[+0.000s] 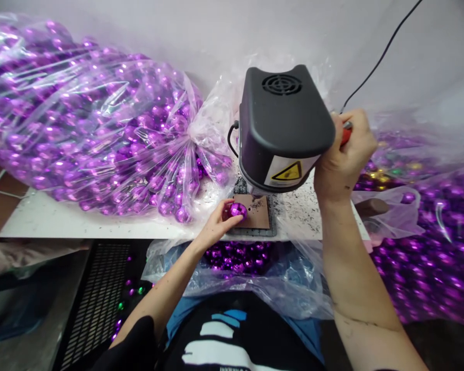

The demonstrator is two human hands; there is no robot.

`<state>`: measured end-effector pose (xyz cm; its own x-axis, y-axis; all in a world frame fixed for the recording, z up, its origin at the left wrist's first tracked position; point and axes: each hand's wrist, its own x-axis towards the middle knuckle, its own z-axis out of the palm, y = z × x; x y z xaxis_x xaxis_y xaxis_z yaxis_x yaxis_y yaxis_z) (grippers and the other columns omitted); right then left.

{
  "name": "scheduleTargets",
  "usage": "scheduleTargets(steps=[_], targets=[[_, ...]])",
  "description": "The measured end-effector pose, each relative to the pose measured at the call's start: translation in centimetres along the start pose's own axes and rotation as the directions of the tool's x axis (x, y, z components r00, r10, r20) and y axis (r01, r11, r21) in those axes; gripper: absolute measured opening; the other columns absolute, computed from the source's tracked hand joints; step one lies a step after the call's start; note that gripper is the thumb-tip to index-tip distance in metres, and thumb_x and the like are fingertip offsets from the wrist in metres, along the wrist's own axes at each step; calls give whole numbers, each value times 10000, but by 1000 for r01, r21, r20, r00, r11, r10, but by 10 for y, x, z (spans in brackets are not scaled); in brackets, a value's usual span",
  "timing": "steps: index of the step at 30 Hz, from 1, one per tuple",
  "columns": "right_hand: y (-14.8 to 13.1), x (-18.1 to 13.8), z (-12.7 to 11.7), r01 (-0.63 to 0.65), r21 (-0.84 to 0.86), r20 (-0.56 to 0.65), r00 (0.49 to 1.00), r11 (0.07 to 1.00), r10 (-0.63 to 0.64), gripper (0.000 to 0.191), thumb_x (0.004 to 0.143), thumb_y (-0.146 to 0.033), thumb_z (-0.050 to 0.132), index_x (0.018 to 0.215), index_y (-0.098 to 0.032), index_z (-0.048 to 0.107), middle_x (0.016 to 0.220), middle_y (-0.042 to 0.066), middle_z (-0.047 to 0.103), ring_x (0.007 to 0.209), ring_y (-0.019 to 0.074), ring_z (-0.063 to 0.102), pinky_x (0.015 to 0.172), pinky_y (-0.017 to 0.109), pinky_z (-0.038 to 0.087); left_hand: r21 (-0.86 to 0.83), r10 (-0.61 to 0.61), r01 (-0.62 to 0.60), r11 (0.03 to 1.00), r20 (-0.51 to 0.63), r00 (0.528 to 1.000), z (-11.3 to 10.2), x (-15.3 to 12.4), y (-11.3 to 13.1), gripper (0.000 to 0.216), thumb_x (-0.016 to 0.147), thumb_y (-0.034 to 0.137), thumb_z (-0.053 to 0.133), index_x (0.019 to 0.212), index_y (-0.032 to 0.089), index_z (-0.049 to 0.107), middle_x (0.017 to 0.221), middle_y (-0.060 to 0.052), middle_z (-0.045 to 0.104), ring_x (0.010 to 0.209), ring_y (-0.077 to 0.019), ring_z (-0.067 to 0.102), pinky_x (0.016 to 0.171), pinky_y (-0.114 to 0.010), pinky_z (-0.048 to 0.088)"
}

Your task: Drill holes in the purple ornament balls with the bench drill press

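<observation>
On the black machine (284,116), a white label (291,171) carries a yellow warning triangle; its small print is too blurred to read. The machine's casing is smooth and rounded, with ring-shaped vents on top. The right hand (347,154) is closed around its red handle (346,135). The left hand (217,222) pinches a shiny, faceted purple ball (238,209) at the left side of the flat brown board (261,218), below the machine. Similar balls fill the wrinkled transparent bag (100,123) at left.
</observation>
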<state>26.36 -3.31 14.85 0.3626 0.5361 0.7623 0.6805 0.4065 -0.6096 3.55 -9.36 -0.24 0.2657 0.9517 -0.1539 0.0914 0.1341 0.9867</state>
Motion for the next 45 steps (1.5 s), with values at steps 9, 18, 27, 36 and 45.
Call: scheduleTargets(steps=[9, 18, 27, 36, 45], targets=[[-2, -1, 0, -31, 62, 30, 999, 998, 29, 611, 912, -767, 369, 755, -187, 477, 613, -68, 306, 601, 60, 269, 580, 240, 277, 404, 255, -230, 885, -8, 967, 19, 26, -12, 417, 897, 326, 689, 1268, 197, 548, 1181, -78, 689, 1071, -230, 662, 981, -397, 519], [-3, -2, -1, -29, 103, 32, 999, 994, 25, 590, 921, -745, 391, 749, -185, 460, 616, -70, 307, 592, 50, 273, 576, 235, 270, 686, 442, -335, 646, 22, 897, 39, 32, -20, 399, 847, 320, 739, 1197, 205, 586, 1226, -111, 625, 1132, -273, 599, 960, -405, 490], [-4, -4, -2, -2, 56, -2, 1000, 998, 2, 561, 943, -698, 415, 746, -178, 486, 602, -68, 324, 567, 47, 282, 544, 236, 265, 633, 477, -378, 675, 16, 879, 44, 40, -35, 457, 842, 355, 728, 1228, 191, 546, 1183, -107, 662, 1140, -282, 595, 1019, -442, 421], [8, -68, -21, 269, 68, -186, 950, 961, -252, 175, 961, -386, 552, 942, -222, 611, 737, -26, 562, 599, 91, 547, 574, 268, 437, 647, 491, -387, 657, 23, 871, 43, 37, -36, 466, 882, 374, 692, 1281, 188, 538, 1265, -130, 642, 1207, -301, 565, 1069, -465, 390], [28, -108, -28, 296, 113, -108, 953, 948, -284, 127, 909, -295, 599, 994, -199, 595, 800, 4, 592, 764, 160, 646, 597, 313, 534, 622, 521, -429, 655, 39, 852, 45, 37, -36, 431, 886, 310, 678, 1276, 193, 538, 1172, -95, 689, 1124, -274, 622, 1032, -434, 416]])
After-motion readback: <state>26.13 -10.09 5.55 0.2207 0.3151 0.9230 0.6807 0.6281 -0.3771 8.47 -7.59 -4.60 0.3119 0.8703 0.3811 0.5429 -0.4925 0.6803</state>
